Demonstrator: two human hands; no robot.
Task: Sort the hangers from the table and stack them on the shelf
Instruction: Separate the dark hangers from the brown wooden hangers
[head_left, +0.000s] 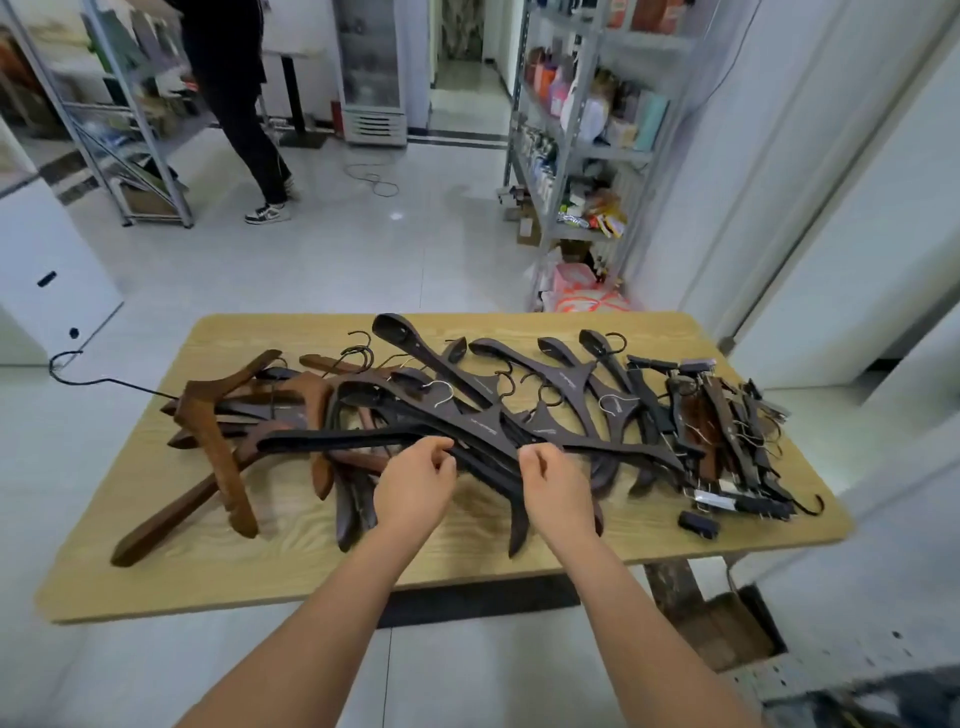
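A heap of wooden hangers covers the light wood table (260, 571). Reddish-brown hangers (218, 452) lie at the left, dark brown hangers (566, 384) fill the middle, and black clip hangers (727, 431) are piled at the right. A long black hanger (337, 439) lies across the front of the heap. My left hand (415, 488) pinches this black hanger near its middle. My right hand (556, 483) grips the same hanger a little further right. A metal shelf (571, 150) stands beyond the table at the right.
A black wire hanger (78, 371) juts off the table's left edge. A small black clip (698, 524) lies loose near the front right. A person in dark clothes (234, 104) walks at the back left beside another metal rack (130, 130). A white cabinet (47, 280) stands left.
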